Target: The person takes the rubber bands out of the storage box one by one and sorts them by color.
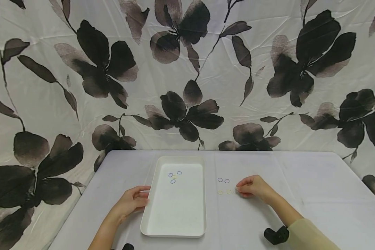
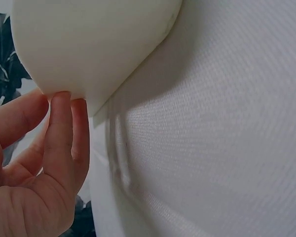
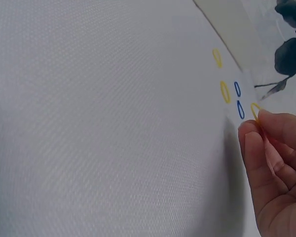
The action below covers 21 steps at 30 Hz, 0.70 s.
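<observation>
My left hand [image 1: 129, 203] is at the left side of a white rectangular tray [image 1: 173, 232]. Its fingertips touch the tray's outer wall [image 2: 84, 54] in the left wrist view. To the right of the tray, my right hand [image 1: 257, 188] pinches a thin yellow rubber band [image 3: 255, 111] between thumb and finger, close over the table. Beside that hand lie two blue rubber bands [image 1: 226, 181] and two yellow rubber bands [image 1: 229, 192]. Inside the tray, near its far end, are three blue rubber bands [image 1: 173, 181] and a pale yellow rubber band [image 1: 175, 177].
A white cloth covers the table [image 1: 315, 187]. Behind it hangs a white curtain [image 1: 225, 76] printed with dark flowers. A black strap device [image 1: 276, 235] sits at my right wrist, by a pale yellow sleeve [image 1: 310, 234].
</observation>
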Motion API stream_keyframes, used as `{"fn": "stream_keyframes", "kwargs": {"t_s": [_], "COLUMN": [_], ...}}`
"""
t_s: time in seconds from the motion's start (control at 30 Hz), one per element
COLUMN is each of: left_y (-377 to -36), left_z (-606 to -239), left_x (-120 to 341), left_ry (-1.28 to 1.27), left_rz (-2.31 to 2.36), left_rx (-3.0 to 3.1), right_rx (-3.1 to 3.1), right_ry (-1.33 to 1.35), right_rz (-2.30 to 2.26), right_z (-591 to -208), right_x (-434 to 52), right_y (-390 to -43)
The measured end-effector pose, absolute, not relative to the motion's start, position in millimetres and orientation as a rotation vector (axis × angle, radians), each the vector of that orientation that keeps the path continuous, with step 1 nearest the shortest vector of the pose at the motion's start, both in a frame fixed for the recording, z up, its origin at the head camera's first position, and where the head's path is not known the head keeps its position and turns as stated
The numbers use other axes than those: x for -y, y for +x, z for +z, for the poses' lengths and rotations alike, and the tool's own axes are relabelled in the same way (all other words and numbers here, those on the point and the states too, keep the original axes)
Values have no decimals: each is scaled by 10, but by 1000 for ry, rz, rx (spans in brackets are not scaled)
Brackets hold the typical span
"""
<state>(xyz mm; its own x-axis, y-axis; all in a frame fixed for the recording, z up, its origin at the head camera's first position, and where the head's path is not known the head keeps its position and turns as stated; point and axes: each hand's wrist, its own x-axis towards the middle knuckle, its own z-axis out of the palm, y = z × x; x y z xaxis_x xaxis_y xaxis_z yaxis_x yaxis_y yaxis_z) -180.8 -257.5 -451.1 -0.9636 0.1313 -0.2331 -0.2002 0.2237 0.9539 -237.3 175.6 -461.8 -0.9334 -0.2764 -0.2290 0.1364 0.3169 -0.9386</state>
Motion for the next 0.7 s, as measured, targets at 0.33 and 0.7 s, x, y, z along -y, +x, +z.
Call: {"fn": "stream_keyframes", "kwargs": {"t_s": [0.33, 0.7], "left_y": [-1801, -1812], "left_z": [-4506, -4509], "left_x": [2571, 2555], "left_ry": [-75, -89], "left_rz": [1786, 1785], "left_rx": [-2251, -2261], "right_rx": [-2288, -2337], "right_ry": [-74, -110], "right_rz": [-1614, -1565], "right_z": [-4683, -4689], "right_x": [-1732, -1690], "right_y": [-2361, -2360]}}
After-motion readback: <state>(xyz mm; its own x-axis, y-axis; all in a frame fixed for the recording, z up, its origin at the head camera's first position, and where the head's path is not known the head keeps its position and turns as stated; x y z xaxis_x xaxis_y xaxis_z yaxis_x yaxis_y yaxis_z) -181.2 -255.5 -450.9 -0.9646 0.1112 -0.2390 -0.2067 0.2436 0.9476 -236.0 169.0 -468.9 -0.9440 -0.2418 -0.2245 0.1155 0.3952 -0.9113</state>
